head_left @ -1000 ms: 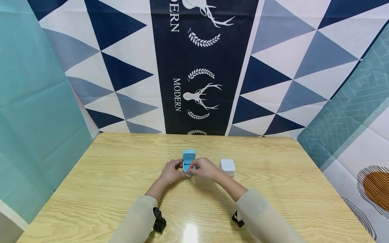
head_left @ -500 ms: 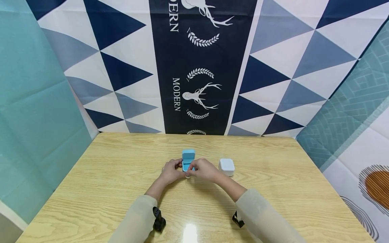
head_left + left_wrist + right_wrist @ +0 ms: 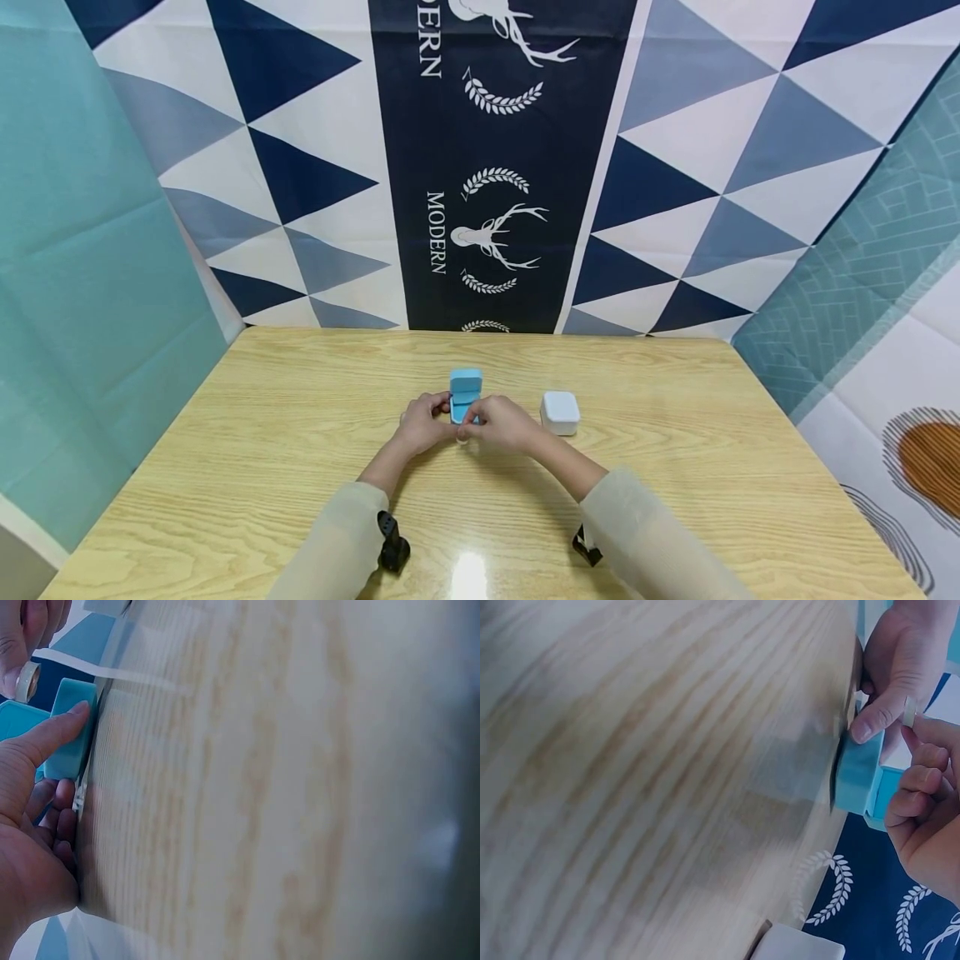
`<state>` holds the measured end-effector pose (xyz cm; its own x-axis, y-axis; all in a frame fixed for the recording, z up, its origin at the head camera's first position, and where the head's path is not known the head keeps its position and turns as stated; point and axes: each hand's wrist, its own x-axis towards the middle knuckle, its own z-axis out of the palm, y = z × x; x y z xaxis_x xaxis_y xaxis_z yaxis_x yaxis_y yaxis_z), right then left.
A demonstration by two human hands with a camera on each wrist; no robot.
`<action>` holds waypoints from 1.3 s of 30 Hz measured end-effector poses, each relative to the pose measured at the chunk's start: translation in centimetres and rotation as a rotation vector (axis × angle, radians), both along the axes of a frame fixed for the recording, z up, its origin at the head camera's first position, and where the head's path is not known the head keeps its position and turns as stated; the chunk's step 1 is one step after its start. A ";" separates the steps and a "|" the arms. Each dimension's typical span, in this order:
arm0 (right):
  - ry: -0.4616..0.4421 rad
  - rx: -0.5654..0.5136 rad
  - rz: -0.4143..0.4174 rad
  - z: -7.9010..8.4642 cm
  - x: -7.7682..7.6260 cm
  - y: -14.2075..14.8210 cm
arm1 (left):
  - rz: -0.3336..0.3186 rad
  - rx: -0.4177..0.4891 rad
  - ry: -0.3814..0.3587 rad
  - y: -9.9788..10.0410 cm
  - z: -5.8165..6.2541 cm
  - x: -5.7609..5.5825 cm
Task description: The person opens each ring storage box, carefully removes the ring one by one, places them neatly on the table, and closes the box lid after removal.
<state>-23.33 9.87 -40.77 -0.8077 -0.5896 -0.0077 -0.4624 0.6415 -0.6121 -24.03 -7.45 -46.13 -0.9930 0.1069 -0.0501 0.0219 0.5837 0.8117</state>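
A light-blue ring box (image 3: 466, 382) stands on the table with its lid raised. My left hand (image 3: 422, 423) holds the box from the left; in the left wrist view its thumb (image 3: 60, 733) lies along the front of the box and the other fingers curl at the side. Just in front of the open box, my right hand (image 3: 508, 423) pinches a small pale ring (image 3: 28, 682) between thumb and index finger. In the right wrist view the ring (image 3: 909, 711) sits close above the left thumb, and the remaining right fingers are folded in.
To the right of the hands is a white rounded box (image 3: 560, 412) on the wood-grain table (image 3: 300, 417). Behind the table hangs a patterned cloth (image 3: 517, 167). A black device (image 3: 393, 546) is strapped at the left wrist.
My right hand has shifted slightly toward me, and the ring has turned in its fingertips, now showing just below them. The left hand and the box stay in place.
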 end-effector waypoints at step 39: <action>-0.067 -0.007 0.045 -1.2 0.4 0.0 | 0.000 -0.003 0.013 0.0 0.0 0.0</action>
<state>-22.91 9.82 -41.97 -0.7781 -0.6255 -0.0568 -0.4484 0.6166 -0.6471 -23.99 -7.43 -46.17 -0.9935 0.1071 -0.0375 0.0326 0.5861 0.8096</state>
